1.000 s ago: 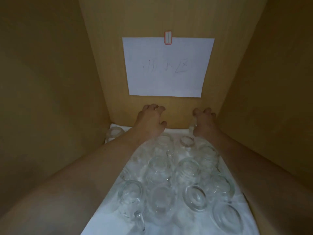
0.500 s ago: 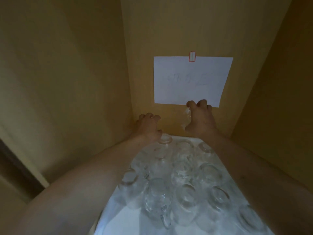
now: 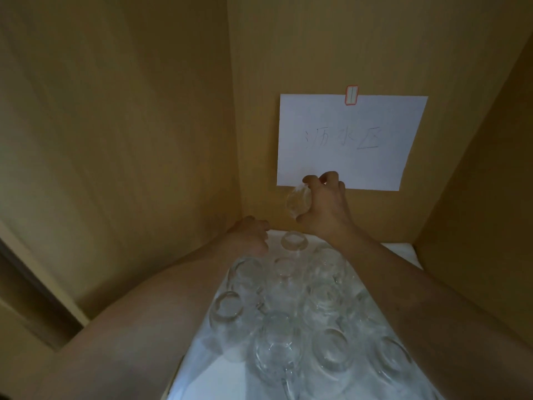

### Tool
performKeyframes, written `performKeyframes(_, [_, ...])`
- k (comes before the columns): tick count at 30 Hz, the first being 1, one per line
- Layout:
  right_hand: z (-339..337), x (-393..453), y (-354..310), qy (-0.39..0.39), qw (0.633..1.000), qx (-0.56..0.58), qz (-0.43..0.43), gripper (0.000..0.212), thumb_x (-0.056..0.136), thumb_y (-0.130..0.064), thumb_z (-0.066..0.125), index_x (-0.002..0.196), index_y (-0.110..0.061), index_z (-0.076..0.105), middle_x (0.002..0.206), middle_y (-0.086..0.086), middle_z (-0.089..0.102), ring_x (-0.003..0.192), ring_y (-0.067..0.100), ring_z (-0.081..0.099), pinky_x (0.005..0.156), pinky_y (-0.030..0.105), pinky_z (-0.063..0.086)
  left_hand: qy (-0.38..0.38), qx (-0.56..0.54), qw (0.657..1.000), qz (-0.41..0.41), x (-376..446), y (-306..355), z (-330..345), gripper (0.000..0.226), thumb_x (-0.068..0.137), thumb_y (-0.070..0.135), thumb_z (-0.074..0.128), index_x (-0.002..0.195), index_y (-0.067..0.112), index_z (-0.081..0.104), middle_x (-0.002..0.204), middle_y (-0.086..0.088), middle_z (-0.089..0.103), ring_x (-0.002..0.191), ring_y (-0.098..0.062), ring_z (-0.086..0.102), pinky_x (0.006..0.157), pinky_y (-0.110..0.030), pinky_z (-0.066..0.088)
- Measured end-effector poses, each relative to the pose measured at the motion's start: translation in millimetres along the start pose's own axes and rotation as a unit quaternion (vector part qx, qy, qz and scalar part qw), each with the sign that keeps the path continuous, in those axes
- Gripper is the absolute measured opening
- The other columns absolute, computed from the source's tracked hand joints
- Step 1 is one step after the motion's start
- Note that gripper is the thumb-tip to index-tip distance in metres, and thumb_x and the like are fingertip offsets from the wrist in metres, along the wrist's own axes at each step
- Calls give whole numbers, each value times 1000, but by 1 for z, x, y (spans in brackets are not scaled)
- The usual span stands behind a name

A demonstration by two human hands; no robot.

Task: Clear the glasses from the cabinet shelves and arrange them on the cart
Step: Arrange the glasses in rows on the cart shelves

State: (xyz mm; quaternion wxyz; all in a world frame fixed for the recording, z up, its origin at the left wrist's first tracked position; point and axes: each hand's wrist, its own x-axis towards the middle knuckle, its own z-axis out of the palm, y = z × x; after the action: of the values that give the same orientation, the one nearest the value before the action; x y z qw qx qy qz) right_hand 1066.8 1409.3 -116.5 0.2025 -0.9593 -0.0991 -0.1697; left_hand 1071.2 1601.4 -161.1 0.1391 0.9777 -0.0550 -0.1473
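Several clear glasses (image 3: 291,319) stand upside down in rows on a white mat (image 3: 207,376) inside a wooden cabinet. My right hand (image 3: 326,209) is raised near the back wall, shut on one clear glass (image 3: 298,202) held above the rows. My left hand (image 3: 249,235) rests low at the back left corner of the mat, fingers curled downward; what it grips is hidden. One upturned glass (image 3: 294,241) stands between the two hands.
A white paper sheet (image 3: 352,140) with handwriting is clipped to the back wall. Wooden side walls (image 3: 115,140) close in left and right. The cabinet's front edge (image 3: 34,284) shows at the lower left.
My right hand has lifted a glass off the back row and raised it in front of the paper. My left hand stayed low at the back left. The view swung left.
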Motion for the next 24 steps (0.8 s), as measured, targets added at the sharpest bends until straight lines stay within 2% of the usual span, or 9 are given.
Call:
performKeyframes(4, [6, 5, 3, -1, 1000, 16, -4, 86, 67, -23, 86, 144, -21, 47, 139, 13, 34, 124, 33, 39, 94, 40, 48, 10, 6, 1000, -4, 8, -1, 8, 78, 81, 11, 73, 151, 23, 40, 139, -10, 42, 124, -30, 50, 82, -27, 47])
performKeyframes(9, [11, 8, 11, -12, 1000, 26, 1, 84, 70, -26, 86, 144, -22, 46, 141, 15, 41, 127, 35, 41, 99, 39, 44, 31, -10, 999, -14, 16, -2, 19, 81, 77, 9, 79, 148, 24, 45, 135, -10, 41, 126, -32, 47, 92, -34, 53])
performKeyframes(13, [14, 7, 17, -9, 999, 31, 3, 82, 69, -27, 85, 142, -20, 48, 135, 14, 48, 122, 35, 48, 95, 39, 48, 50, -42, 998, -8, 15, -2, 15, 82, 66, 8, 90, 140, 21, 56, 126, -9, 48, 116, -31, 54, 80, -29, 51])
performKeyframes(18, [20, 11, 16, -12, 999, 53, -5, 84, 67, -29, 87, 141, -19, 50, 133, 16, 49, 117, 37, 52, 94, 40, 48, 102, -51, 994, -6, 14, -6, 3, 75, 61, 9, 91, 129, 24, 63, 116, -6, 48, 107, -29, 56, 76, -29, 53])
performKeyframes(22, [25, 14, 13, -13, 998, 56, -9, 79, 66, -33, 87, 136, -18, 54, 127, 16, 52, 113, 38, 54, 91, 42, 52, 115, -46, 992, -19, 10, -6, -10, 91, 58, 15, 93, 140, 26, 56, 122, -4, 47, 111, -27, 53, 85, -36, 56])
performKeyframes(24, [25, 13, 12, -20, 998, 63, -10, 79, 65, -33, 87, 135, -18, 54, 125, 17, 52, 113, 38, 53, 88, 44, 54, 126, -32, 991, -28, 6, -3, -15, 94, 58, 18, 93, 143, 27, 53, 119, -2, 43, 112, -27, 52, 86, -35, 55])
